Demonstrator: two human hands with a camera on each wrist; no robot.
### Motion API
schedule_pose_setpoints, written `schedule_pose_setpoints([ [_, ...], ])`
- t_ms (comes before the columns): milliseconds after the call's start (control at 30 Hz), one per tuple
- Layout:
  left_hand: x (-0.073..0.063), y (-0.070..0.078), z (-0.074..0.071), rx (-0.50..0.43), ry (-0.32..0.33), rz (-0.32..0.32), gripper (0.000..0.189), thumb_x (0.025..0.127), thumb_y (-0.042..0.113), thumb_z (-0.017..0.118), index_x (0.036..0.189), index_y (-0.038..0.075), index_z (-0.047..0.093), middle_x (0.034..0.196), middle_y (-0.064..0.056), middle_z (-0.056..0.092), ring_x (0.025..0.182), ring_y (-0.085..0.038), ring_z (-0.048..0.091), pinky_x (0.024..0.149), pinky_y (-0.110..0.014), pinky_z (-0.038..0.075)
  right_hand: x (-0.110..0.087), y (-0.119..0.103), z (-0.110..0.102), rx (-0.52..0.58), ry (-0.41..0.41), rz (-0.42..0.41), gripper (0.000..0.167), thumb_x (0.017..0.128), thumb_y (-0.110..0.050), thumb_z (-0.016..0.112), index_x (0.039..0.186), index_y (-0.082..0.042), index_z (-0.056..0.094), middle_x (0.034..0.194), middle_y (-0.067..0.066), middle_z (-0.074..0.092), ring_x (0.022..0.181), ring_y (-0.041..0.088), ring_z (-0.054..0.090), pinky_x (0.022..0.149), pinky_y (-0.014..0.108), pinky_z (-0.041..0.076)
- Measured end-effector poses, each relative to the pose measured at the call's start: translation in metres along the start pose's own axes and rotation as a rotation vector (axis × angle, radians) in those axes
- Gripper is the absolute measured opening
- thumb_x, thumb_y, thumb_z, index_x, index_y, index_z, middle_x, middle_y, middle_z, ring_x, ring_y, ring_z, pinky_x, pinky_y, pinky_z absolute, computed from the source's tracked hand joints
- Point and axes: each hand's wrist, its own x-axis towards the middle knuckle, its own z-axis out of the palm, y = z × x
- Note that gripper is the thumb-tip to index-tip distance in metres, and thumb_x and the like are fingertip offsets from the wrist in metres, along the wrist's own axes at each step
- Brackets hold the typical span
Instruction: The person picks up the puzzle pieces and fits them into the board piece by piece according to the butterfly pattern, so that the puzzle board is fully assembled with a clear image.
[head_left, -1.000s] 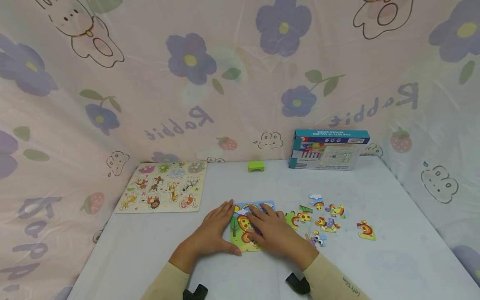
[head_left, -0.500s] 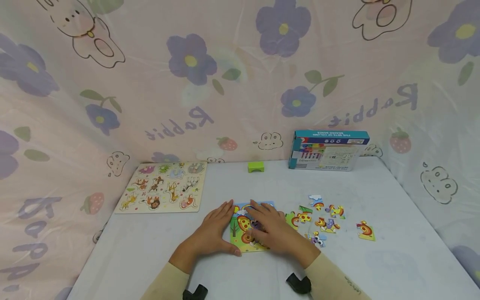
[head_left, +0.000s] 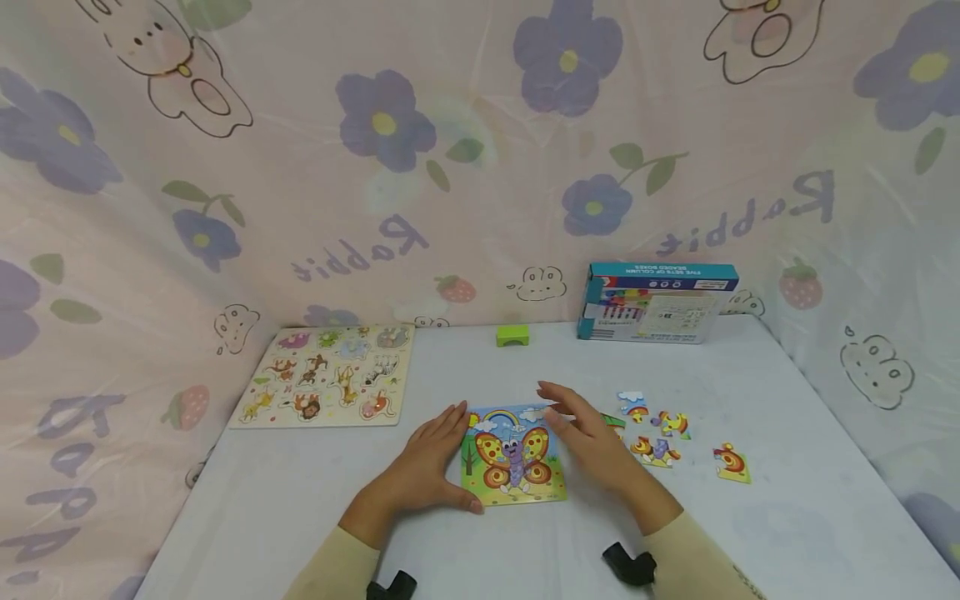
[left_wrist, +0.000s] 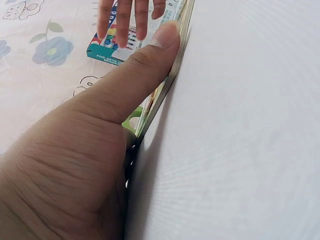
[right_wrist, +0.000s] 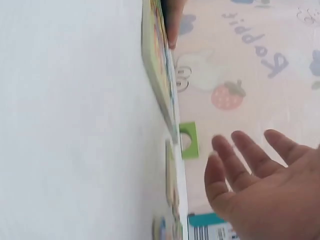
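Observation:
A square butterfly puzzle board (head_left: 513, 467) lies flat on the white table, its picture looking whole. My left hand (head_left: 423, 468) rests along its left side, fingers straight, with the thumb by the lower left corner. In the left wrist view that thumb (left_wrist: 142, 62) lies against the board's edge (left_wrist: 162, 90). My right hand (head_left: 600, 450) hovers by the board's upper right corner. The right wrist view shows its fingers loosely bent around nothing, apart from the board (right_wrist: 157, 62). Right of it lie loose puzzle pieces (head_left: 655, 452), some hidden behind the right hand.
Farther right lies a single puzzle piece (head_left: 731, 463). An animal puzzle board (head_left: 330, 375) sits at the back left. At the back edge stand a green arch block (head_left: 512, 335) and a teal box (head_left: 657, 302). Patterned cloth (head_left: 480, 208) hangs behind.
My right hand was on the butterfly board's right part; it has lifted and moved right, uncovering the picture and covering some loose pieces. The left hand has stayed put.

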Motion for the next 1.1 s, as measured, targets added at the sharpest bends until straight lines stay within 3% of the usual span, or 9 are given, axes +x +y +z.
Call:
schedule_pose_setpoints([
  [133,0.000,-0.001,0.001,0.010,0.002,-0.003,0.145,0.069,0.082,0.086,0.173,0.003,0.024,0.182,-0.007,0.010,0.166,-0.028,0.005,0.130,-0.055,0.010,-0.006,0.002,-0.022,0.092,0.059,-0.004,0.051,0.121,-0.034,0.033,0.166,-0.014,0.044,0.157,0.017,0.055,0.140,0.042,0.054,0.112,0.066,0.043],
  [367,0.000,-0.001,0.001,0.000,0.008,0.002,0.144,0.069,0.081,0.087,0.172,0.002,0.025,0.182,-0.007,0.010,0.166,-0.028,0.005,0.130,-0.055,0.010,-0.016,0.011,-0.063,0.268,0.132,0.006,0.068,0.118,-0.052,0.016,0.170,-0.013,0.037,0.161,0.024,0.048,0.141,0.040,0.051,0.111,0.042,0.048],
  [433,0.000,0.000,0.001,-0.005,0.008,0.001,0.143,0.069,0.080,0.088,0.172,0.002,0.025,0.181,-0.007,0.010,0.166,-0.028,0.005,0.130,-0.055,0.010,-0.018,0.014,-0.074,0.356,0.162,0.008,0.072,0.117,-0.056,0.015,0.170,-0.012,0.036,0.161,0.025,0.047,0.142,0.038,0.050,0.112,0.041,0.046],
  [533,0.000,0.001,0.001,-0.007,0.009,-0.001,0.143,0.069,0.079,0.089,0.172,0.002,0.026,0.181,-0.007,0.011,0.166,-0.028,0.006,0.130,-0.055,0.011,-0.021,0.019,-0.088,0.432,0.214,0.030,0.072,0.116,-0.059,0.018,0.169,-0.015,0.037,0.160,0.016,0.051,0.142,0.029,0.049,0.112,0.040,0.042],
  [667,0.000,0.001,0.000,-0.008,0.008,-0.003,0.143,0.069,0.078,0.089,0.172,0.002,0.026,0.181,-0.007,0.011,0.166,-0.028,0.006,0.130,-0.055,0.010,-0.025,0.028,-0.104,0.437,0.287,0.074,0.059,0.119,-0.049,0.028,0.168,-0.018,0.038,0.158,0.009,0.054,0.144,0.027,0.048,0.111,0.033,0.044],
  [767,0.000,0.001,0.001,-0.008,0.005,-0.004,0.142,0.070,0.079,0.089,0.172,0.003,0.026,0.182,-0.007,0.010,0.166,-0.028,0.005,0.130,-0.055,0.010,-0.027,0.033,-0.112,0.376,0.333,0.127,0.055,0.119,-0.043,0.036,0.169,-0.019,0.036,0.161,0.016,0.050,0.146,0.032,0.045,0.107,0.025,0.047],
  [833,0.000,0.000,0.001,-0.008,0.004,-0.002,0.143,0.070,0.080,0.088,0.172,0.003,0.026,0.182,-0.006,0.010,0.166,-0.027,0.005,0.130,-0.055,0.010,-0.028,0.039,-0.116,0.272,0.345,0.171,0.058,0.119,-0.042,0.039,0.171,-0.018,0.032,0.163,0.019,0.048,0.147,0.034,0.044,0.105,0.022,0.047],
  [1000,0.001,-0.002,0.002,-0.004,0.004,0.000,0.143,0.070,0.081,0.087,0.173,0.003,0.025,0.182,-0.006,0.009,0.166,-0.027,0.004,0.130,-0.055,0.010,-0.029,0.060,-0.119,-0.058,0.273,0.268,0.079,0.114,-0.045,0.058,0.174,-0.011,0.021,0.164,0.025,0.044,0.147,0.047,0.042,0.118,0.057,0.042],
  [1100,0.000,-0.001,0.001,-0.006,-0.001,-0.005,0.143,0.070,0.080,0.088,0.173,0.004,0.024,0.182,-0.005,0.009,0.166,-0.026,0.004,0.130,-0.055,0.010,-0.026,0.069,-0.118,-0.201,0.176,0.283,0.086,0.108,-0.043,0.070,0.172,-0.005,0.028,0.166,0.027,0.039,0.151,0.053,0.033,0.118,0.074,0.030],
])
